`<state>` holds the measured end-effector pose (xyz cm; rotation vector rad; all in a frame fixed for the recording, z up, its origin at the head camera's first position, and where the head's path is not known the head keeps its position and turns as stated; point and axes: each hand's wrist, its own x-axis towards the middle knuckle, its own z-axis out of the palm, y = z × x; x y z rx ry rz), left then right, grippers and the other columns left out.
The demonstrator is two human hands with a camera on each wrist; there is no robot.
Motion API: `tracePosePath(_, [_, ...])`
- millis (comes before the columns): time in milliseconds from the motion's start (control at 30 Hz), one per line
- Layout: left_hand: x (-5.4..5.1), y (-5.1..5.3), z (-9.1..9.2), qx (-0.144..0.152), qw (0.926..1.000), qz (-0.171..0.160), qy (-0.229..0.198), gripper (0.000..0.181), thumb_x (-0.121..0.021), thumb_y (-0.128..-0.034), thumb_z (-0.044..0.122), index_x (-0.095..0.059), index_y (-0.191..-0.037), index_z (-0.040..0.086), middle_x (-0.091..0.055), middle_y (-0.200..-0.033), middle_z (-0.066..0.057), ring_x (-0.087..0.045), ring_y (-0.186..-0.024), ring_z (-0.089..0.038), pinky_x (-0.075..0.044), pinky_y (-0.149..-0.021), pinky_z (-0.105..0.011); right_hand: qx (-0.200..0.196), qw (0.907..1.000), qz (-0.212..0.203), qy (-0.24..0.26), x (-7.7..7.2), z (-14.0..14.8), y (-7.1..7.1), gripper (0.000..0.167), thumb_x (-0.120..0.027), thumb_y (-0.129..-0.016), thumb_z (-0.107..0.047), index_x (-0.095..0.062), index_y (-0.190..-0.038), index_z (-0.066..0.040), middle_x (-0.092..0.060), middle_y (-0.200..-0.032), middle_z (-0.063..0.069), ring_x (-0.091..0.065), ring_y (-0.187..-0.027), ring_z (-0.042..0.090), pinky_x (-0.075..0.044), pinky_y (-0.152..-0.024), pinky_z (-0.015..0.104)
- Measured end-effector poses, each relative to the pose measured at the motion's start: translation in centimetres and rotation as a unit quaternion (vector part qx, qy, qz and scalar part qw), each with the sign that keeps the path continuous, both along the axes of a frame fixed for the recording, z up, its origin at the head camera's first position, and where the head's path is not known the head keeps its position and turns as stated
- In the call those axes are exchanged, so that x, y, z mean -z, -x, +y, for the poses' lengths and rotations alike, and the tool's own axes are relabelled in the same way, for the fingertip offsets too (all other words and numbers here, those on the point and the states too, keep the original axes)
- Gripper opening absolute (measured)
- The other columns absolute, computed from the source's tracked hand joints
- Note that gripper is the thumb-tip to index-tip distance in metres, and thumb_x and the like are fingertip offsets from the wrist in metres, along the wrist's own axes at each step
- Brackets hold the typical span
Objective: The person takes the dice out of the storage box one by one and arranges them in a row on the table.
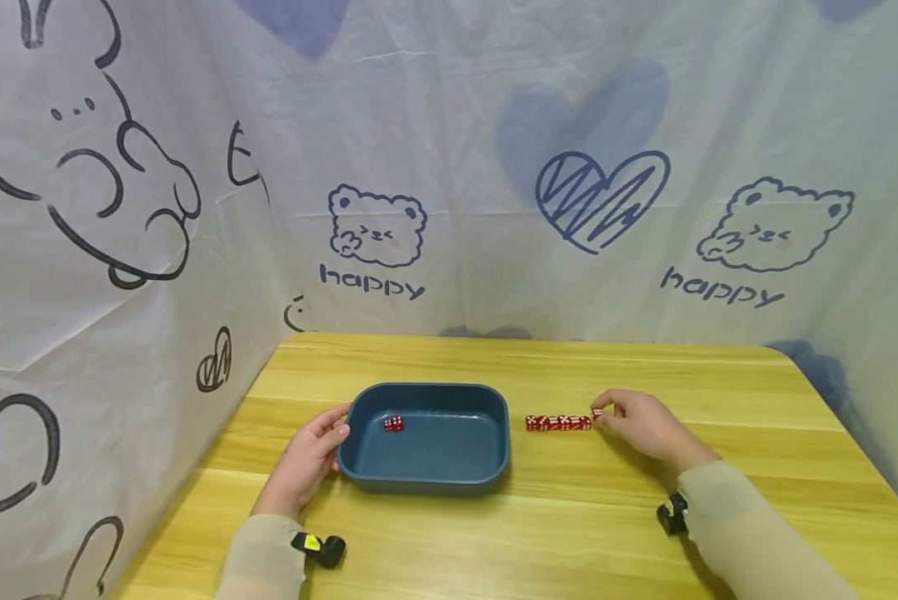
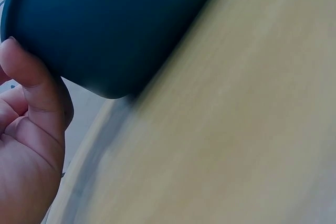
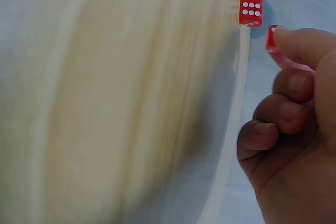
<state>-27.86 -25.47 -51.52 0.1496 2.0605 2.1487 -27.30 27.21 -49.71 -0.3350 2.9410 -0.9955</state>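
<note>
A dark blue-green rectangular tub [image 1: 426, 482] stands on the table, and my left hand [image 1: 310, 454] grips its left end, thumb at the rim. In the left wrist view the thumb lies against the outer wall of the tub [image 2: 105, 24]. Inside, toward the back left, sit red dice [image 1: 394, 423] with white dots. To the right of the tub runs a straight row of several red dice [image 1: 557, 423]. At the row's right end my right hand [image 1: 644, 425] pinches a single red die [image 3: 271, 38] between thumb and finger, slightly apart from the row.
The yellow wood-grain table [image 1: 449, 550] extends around the tub and the row. A white cloth [image 1: 464, 250] with drawings hangs behind it, and another stretch of cloth hangs along the left side. Each wrist wears a small black camera [image 1: 321, 548].
</note>
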Motion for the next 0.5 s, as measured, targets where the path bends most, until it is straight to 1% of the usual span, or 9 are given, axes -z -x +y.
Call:
tracePosePath(133, [0.08, 0.06, 0.01, 0.003, 1.0000, 0.003, -0.001, 0.049, -0.052, -0.1063, 0.009, -0.039, -0.151, -0.005, -0.052, -0.107, -0.011, -0.052, -0.066, -0.011, -0.046, -0.055, -0.019, -0.002, 1.0000, -0.009, 0.002, 0.15, -0.01, -0.10, 0.022, -0.067, -0.098, -0.019, -0.069, -0.118, -0.009, -0.049, -0.071, 0.002, -0.045, -0.063, 0.018, -0.041, -0.061, 0.035])
tracePosePath(267, [0.09, 0.15, 0.06, 0.003, 1.0000, 0.004, -0.004, 0.048, -0.052, -0.1063, 0.009, -0.039, -0.151, -0.005, -0.051, -0.106, -0.011, -0.051, -0.065, -0.011, -0.046, -0.054, -0.019, -0.006, 0.9999, -0.008, -0.004, 0.30, 0.04, -0.09, 0.022, -0.067, -0.098, -0.019, -0.069, -0.117, -0.009, -0.049, -0.071, 0.002, -0.046, -0.064, 0.018, -0.041, -0.062, 0.035])
tracePosePath(400, [0.15, 0.16, 0.04, 0.001, 1.0000, -0.001, -0.006, 0.047, -0.052, -0.1062, 0.008, -0.040, -0.151, -0.004, -0.051, -0.106, -0.011, -0.051, -0.065, -0.012, -0.045, -0.055, -0.020, -0.015, 0.9997, -0.007, -0.018, 0.57, 0.10, 0.20, 0.021, -0.066, -0.098, -0.018, -0.070, -0.116, -0.010, -0.050, -0.071, 0.001, -0.046, -0.066, 0.018, -0.040, -0.063, 0.036])
tracePosePath(500, [0.26, 0.17, -0.01, -0.003, 1.0000, -0.003, -0.005, 0.047, -0.052, -0.1062, 0.008, -0.041, -0.150, -0.003, -0.051, -0.106, -0.011, -0.051, -0.066, -0.012, -0.045, -0.055, -0.020, -0.014, 0.9995, -0.009, -0.025, 0.90, 0.14, 0.48, 0.020, -0.066, -0.097, -0.018, -0.070, -0.115, -0.011, -0.050, -0.072, 0.001, -0.046, -0.067, 0.018, -0.040, -0.065, 0.036])
